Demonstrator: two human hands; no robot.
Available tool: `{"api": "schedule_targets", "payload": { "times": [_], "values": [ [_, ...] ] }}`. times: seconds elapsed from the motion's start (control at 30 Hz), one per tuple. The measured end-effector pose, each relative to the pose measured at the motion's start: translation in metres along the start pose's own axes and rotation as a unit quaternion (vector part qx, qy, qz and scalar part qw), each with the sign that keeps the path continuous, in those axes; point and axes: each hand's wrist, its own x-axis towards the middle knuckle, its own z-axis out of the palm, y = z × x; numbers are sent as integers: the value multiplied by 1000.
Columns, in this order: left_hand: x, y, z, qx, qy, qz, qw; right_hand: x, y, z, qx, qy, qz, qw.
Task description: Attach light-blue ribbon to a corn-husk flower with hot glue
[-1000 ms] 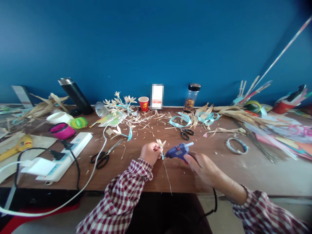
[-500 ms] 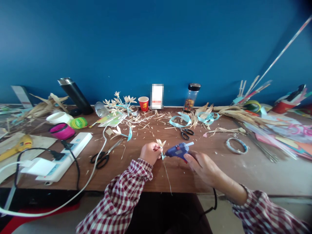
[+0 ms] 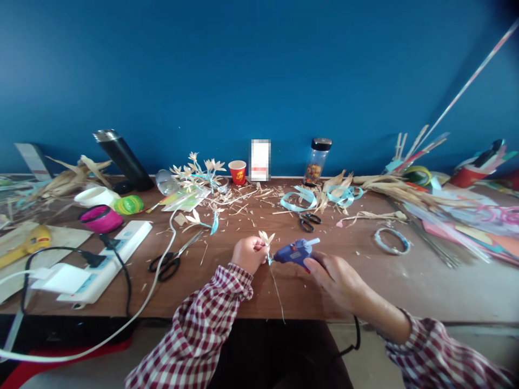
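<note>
Pinched in my left hand (image 3: 249, 254) is a small corn-husk flower (image 3: 266, 237) with cream petals pointing up. Blue tape shows just below the fingers, and a thin wire stem hangs from it toward the table's front edge. My right hand (image 3: 334, 275) is wrapped round a blue hot glue gun (image 3: 292, 253), a white glue stick poking from its rear. The gun's nozzle points left, at the blue-taped stem; whether it touches is too small to tell. A finished-looking flower (image 3: 195, 219) with a blue-wrapped stem lies beyond my left hand.
Black scissors (image 3: 169, 266) lie left of my left hand, near a white power strip (image 3: 109, 265) and its cables. Smaller scissors (image 3: 308, 221), blue ribbon (image 3: 299, 200) and a tape roll (image 3: 392, 241) lie to the right. Behind stand a red paper cup (image 3: 237, 173) and a glass bottle (image 3: 318, 162).
Both hands keep nearly the same pose, with the glue gun's nozzle still at the flower stem. The whole view has shifted slightly.
</note>
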Motion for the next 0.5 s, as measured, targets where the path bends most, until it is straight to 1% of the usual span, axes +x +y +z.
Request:
{"api": "schedule_targets", "payload": {
  "times": [0.1, 0.2, 0.27, 0.37, 0.43, 0.5],
  "values": [
    [-1, 2, -1, 12, 0, 0, 1000, 0, 1, 1, -4, 16, -8, 1000],
    [-2, 6, -1, 28, 5, 0, 1000, -1, 0, -5, 17, 22, 12, 1000],
    [-4, 8, -1, 28, 9, -2, 1000, -3, 0, -10, 49, 19, 27, 998],
    [-5, 9, -1, 16, 12, -7, 1000, -9, 3, -15, 141, 6, 35, 989],
    [-5, 9, -3, -8, 4, -12, 1000, -14, 6, -14, 231, 7, 36, 972],
    [-4, 9, -7, -53, -14, -26, 998, -20, 9, -9, 311, 17, 44, 949]
  ]
}}
